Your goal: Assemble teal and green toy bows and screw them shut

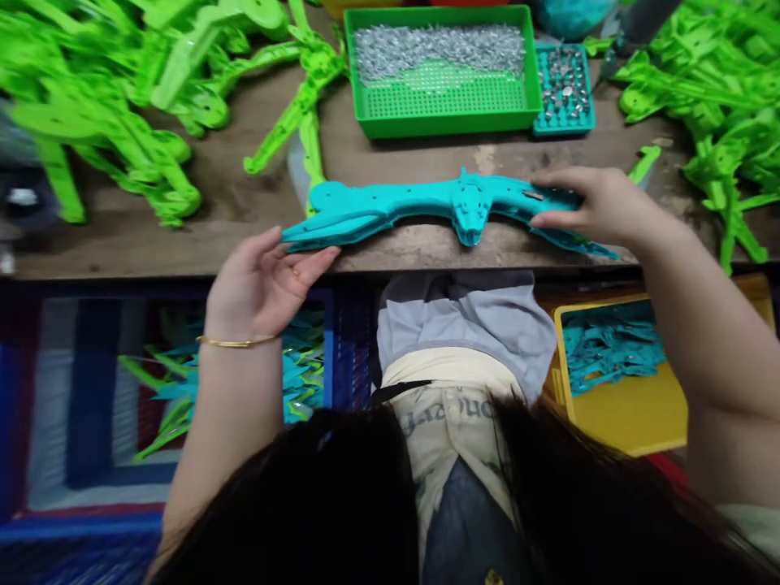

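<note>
A long turquoise plastic part (pixel 420 199), curved like a handlebar with a socket-like lump near its middle, spans both hands at the table's front edge. My left hand (pixel 262 276) grips its tapered left end, thumb above and fingers below. At the other end, my right hand (pixel 600 203) pinches the part between thumb and fingers near a small dark slot. Just behind the part lies a lime-green plastic piece (pixel 310 146), partly covered by it.
Heaps of lime-green parts (pixel 91 122) lie left and right. Behind stand a green basket (pixel 451 126) of small metal pins and a turquoise tray (pixel 564 126) of metal bits. Below the wooden table (pixel 231 203) are a blue crate (pixel 91 524) and a yellow bin (pixel 627 414) holding parts.
</note>
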Available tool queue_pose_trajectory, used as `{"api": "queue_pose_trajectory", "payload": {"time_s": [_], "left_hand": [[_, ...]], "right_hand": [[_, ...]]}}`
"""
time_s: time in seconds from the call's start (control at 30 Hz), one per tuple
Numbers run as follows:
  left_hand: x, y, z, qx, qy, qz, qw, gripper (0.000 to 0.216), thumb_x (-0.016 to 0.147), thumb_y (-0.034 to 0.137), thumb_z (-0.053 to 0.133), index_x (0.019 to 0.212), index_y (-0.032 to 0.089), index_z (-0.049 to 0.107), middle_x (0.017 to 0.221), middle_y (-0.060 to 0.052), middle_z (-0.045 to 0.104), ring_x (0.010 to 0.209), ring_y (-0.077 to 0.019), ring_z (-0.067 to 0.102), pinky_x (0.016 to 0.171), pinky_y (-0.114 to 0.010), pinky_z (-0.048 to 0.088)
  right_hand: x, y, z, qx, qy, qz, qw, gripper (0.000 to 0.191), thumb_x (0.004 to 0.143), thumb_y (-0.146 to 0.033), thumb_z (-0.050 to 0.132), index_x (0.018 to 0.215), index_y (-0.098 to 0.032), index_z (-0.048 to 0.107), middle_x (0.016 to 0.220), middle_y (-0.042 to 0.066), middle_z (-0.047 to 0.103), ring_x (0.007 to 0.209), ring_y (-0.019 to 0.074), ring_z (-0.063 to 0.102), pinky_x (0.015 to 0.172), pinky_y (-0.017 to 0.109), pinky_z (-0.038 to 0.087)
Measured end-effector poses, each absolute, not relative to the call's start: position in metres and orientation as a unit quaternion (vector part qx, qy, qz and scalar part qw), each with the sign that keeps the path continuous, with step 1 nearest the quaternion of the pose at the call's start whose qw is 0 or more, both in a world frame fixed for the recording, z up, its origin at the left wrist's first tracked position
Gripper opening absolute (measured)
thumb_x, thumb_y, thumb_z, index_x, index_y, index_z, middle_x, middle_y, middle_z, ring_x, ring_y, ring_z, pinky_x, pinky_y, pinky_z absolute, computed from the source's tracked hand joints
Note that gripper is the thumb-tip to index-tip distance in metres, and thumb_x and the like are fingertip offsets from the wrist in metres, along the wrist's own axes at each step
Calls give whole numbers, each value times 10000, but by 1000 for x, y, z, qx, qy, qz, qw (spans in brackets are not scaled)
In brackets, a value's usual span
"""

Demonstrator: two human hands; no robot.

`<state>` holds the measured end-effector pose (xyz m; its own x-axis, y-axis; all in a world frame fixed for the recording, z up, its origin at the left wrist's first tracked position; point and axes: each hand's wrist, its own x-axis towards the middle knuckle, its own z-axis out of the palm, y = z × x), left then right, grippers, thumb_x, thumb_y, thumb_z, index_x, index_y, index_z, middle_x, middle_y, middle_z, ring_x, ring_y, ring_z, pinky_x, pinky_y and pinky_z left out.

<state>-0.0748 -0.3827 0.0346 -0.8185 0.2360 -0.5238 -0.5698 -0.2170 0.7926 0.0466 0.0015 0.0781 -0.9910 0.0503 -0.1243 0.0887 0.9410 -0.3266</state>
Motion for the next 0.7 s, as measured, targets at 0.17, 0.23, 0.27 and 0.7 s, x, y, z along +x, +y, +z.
{"api": "queue_pose_trajectory", "payload": {"time_s": [0.17,0.23,0.27,0.7], "left_hand": [[-73,-378,34,-133,564,774,256,267,902,205,430,927,80,666,952,-68,750,889,-176,714,842,-295,610],[-72,-377,35,-135,558,778,254,277,897,198,419,938,72,662,962,-75,749,894,-177,712,840,-293,608],[-72,-377,35,-137,554,781,255,281,896,196,412,940,68,659,963,-83,749,894,-178,712,840,-292,607],[-79,-374,31,-204,580,749,249,319,992,250,386,929,61,635,775,-104,739,710,-166,730,717,-234,615]], "right_hand": [[46,5,76,44,978,-194,60,569,824,-508,630,1318,-228,584,1318,78,621,1210,285,565,1025,420,416],[48,4,75,46,978,-196,62,576,819,-514,626,1323,-239,574,1335,70,607,1221,302,550,1034,447,406],[50,3,74,45,978,-196,62,582,820,-514,622,1330,-238,567,1347,70,597,1230,312,539,1042,458,397],[56,1,64,50,987,-143,45,614,817,-603,571,1363,-328,513,1325,66,602,1198,378,545,972,528,426]]}}
